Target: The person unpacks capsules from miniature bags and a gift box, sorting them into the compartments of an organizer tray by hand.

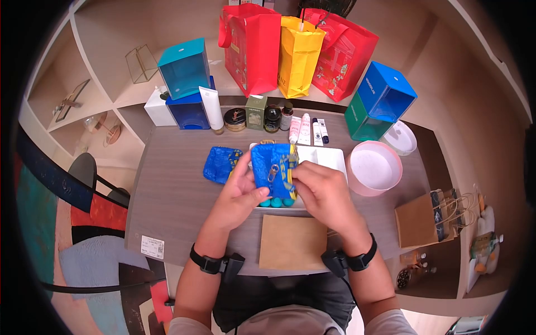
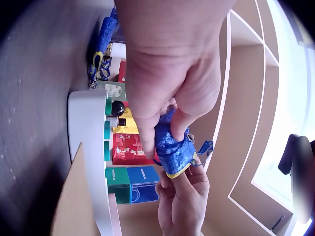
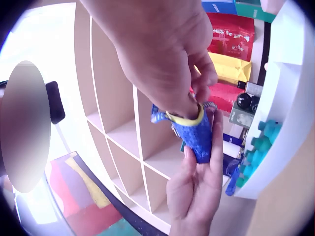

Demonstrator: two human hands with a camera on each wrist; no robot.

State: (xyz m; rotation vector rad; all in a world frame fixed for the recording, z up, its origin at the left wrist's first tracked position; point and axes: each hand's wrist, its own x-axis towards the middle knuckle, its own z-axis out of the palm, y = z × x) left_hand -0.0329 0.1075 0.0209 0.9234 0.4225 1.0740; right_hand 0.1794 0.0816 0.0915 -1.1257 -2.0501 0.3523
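My left hand (image 1: 241,187) grips a small blue pouch (image 1: 270,176) with yellow trim and a metal clip, thumb on one face and fingers on the other. The pouch lies sideways, its mouth towards my right hand (image 1: 326,187). Fingers of the right hand reach into the yellow-edged mouth (image 3: 189,120), their tips hidden inside; I cannot tell whether they hold anything there. Below the pouch, several teal rounded pieces (image 1: 276,202) sit in a white tray (image 1: 333,159). A second blue pouch (image 1: 219,163) with patterned straps lies left of the tray.
A brown paper sheet or bag (image 1: 293,243) lies at the front edge. Right of the tray stands a pink round box (image 1: 375,167), its white lid (image 1: 401,138) behind. Bottles and tubes line the back, with a red bag (image 1: 251,50) beyond. A brown paper bag (image 1: 419,220) stands at right.
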